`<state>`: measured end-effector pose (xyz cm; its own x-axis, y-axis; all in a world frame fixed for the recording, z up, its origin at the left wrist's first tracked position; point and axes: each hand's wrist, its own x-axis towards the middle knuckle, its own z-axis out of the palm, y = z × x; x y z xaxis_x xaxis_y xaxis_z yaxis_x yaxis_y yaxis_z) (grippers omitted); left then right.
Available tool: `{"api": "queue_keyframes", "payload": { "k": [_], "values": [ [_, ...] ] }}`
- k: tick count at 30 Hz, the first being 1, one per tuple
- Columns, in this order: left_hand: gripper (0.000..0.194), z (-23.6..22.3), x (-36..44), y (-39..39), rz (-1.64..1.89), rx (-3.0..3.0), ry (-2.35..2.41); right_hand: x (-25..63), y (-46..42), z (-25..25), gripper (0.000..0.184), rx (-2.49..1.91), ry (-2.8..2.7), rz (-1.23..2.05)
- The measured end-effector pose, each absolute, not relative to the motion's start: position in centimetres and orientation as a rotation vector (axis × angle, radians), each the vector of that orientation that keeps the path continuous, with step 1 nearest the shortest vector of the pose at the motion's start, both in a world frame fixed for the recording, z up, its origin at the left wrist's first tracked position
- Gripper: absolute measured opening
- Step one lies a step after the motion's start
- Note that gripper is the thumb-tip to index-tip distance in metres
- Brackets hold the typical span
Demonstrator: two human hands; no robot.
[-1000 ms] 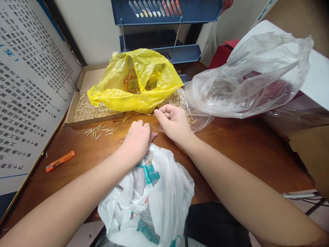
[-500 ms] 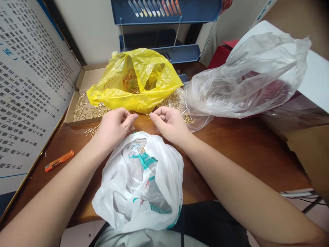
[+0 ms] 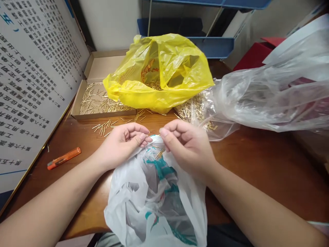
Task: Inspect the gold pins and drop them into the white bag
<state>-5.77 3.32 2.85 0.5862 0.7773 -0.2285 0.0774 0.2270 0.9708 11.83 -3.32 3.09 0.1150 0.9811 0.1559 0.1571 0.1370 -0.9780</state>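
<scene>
My left hand (image 3: 128,142) is closed in a pinch at the far rim of the white plastic bag (image 3: 120,195). Whatever sits between its thumb and fingers is too small to make out. Opposite it, with a narrow gap between the fingertips, my right hand (image 3: 186,145) pinches a thin gold-coloured pin, of which only a bit shows. Just below the fingers, several gold pins (image 3: 159,153) lie in the bag's mouth, on white and teal-printed plastic. Behind the hands stands a yellow plastic bag (image 3: 144,97), open at the top, with many gold pins inside.
A shallow cardboard box (image 3: 102,116) of gold pins stands at the back left, with loose pins (image 3: 102,127) before it. An orange utility knife (image 3: 64,158) lies at left. A clear plastic bag (image 3: 257,99) with pins spreads at right. A printed board (image 3: 33,75) borders the left side.
Both hands have come nearer to me, from in front of the yellow bag to over the white bag's far rim. The view has tilted down and shifted left.
</scene>
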Motion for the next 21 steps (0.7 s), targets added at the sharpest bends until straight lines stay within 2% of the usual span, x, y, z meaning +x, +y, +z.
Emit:
{"api": "queue_keyframes", "payload": {
  "k": [5,21],
  "values": [
    [0.011,1.5,-5.5,3.5,0.505,1.182,0.779,10.6,-2.7,0.7,0.033,-1.296,-1.185,1.116],
    [0.012,1.5,-5.5,3.9,0.486,1.111,0.778,10.9,-2.7,0.7,0.036,-1.299,-1.208,1.134]
  ]
}}
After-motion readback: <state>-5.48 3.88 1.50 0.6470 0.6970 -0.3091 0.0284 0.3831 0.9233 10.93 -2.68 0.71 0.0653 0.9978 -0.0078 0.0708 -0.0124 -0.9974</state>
